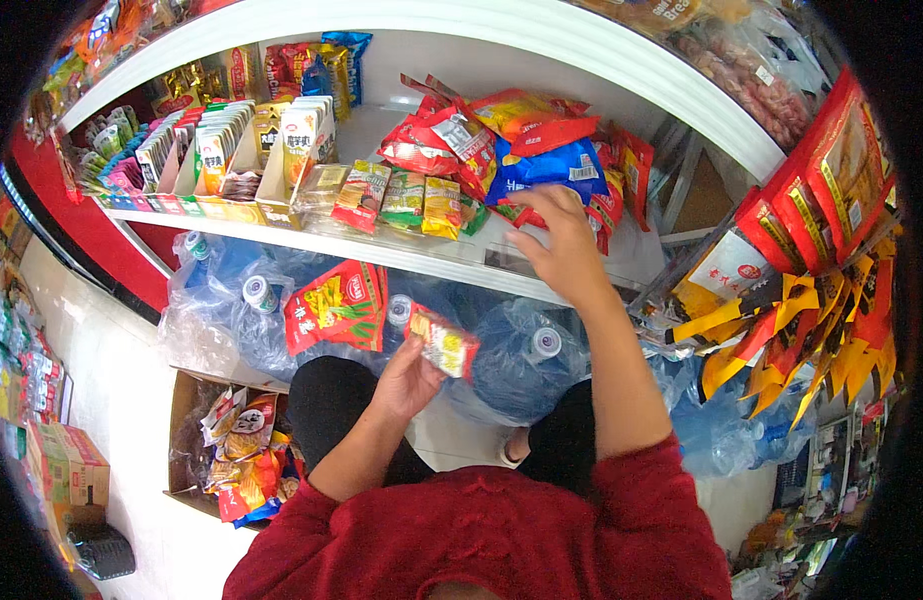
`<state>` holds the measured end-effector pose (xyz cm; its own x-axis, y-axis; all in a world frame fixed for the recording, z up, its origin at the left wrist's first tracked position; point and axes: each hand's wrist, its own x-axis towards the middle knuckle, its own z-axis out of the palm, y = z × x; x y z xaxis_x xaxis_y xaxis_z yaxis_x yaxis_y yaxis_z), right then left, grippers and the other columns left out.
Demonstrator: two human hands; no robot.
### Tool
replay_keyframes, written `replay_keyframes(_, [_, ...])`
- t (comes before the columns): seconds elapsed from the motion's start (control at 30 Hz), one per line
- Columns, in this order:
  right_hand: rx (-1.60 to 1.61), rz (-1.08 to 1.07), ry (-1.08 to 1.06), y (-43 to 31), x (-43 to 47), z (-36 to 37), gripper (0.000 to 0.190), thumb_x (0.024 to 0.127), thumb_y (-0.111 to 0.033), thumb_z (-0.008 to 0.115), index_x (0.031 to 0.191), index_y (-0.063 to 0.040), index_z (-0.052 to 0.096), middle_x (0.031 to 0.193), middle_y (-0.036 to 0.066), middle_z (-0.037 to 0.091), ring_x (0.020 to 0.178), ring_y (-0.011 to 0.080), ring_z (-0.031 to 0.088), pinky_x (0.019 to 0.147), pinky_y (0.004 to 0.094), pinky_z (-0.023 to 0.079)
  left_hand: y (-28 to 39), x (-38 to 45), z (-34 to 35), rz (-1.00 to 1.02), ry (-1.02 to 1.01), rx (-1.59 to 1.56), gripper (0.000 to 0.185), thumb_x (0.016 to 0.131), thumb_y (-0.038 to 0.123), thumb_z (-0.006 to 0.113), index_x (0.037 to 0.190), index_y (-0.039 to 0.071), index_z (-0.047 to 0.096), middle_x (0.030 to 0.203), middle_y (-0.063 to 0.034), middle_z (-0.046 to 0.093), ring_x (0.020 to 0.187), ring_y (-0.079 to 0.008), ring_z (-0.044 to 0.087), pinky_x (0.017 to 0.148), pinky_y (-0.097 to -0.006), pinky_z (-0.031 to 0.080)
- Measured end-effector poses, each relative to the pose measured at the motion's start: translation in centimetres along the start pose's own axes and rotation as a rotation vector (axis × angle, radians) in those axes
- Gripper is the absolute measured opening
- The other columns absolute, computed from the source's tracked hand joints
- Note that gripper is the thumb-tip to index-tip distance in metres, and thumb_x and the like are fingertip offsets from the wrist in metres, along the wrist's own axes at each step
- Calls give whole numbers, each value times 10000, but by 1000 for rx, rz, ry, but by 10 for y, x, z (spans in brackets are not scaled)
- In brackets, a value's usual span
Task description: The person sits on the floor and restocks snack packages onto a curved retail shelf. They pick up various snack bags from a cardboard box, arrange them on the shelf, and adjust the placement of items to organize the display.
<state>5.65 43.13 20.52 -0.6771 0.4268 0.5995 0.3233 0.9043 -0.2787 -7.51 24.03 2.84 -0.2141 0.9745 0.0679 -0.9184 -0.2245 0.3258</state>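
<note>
My left hand grips a small red and yellow snack packet by its edge, in front of the shelf. Above the shelf's right part, my right hand is spread, its fingertips by the lower edge of a blue snack bag; whether they touch it I cannot tell. Red snack bags are heaped around the blue one. Left of the heap stand a red chip packet, a green one and a yellow one. Open display boxes hold upright sachets.
Plastic-wrapped water bottles stand below the shelf edge, with red snack bags lying on them. A cardboard box of mixed snacks sits on the floor at left. Red packages and yellow-black packets hang at right.
</note>
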Motion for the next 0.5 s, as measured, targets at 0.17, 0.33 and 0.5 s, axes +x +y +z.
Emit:
replay_keyframes(0.17, [-450, -129, -186, 37, 48, 44, 665, 744, -179, 761, 1358, -177, 505, 1409, 121, 464, 1341, 331, 386, 1102, 499, 276, 7, 0, -38, -48, 116, 84, 434, 918, 231, 630, 1303, 86, 489, 1249, -73, 599, 1173, -237, 577, 1044, -425, 437])
replay_keyframes(0.33, [-732, -94, -205, 77, 72, 56, 649, 808, -277, 713, 1402, -212, 461, 1442, 120, 447, 1365, 330, 371, 1126, 530, 233, 6, 4, -52, -38, 111, 159, 408, 950, 272, 585, 1286, 67, 479, 1221, -91, 609, 1130, -238, 607, 960, -390, 502])
replay_keyframes(0.5, [-660, -52, -204, 77, 74, 58, 705, 765, -259, 755, 1404, -193, 465, 1437, 136, 450, 1362, 343, 371, 1134, 540, 213, 6, 7, -54, -110, 123, 151, 437, 915, 227, 620, 1300, 76, 482, 1237, -79, 601, 1170, -235, 580, 1040, -429, 443])
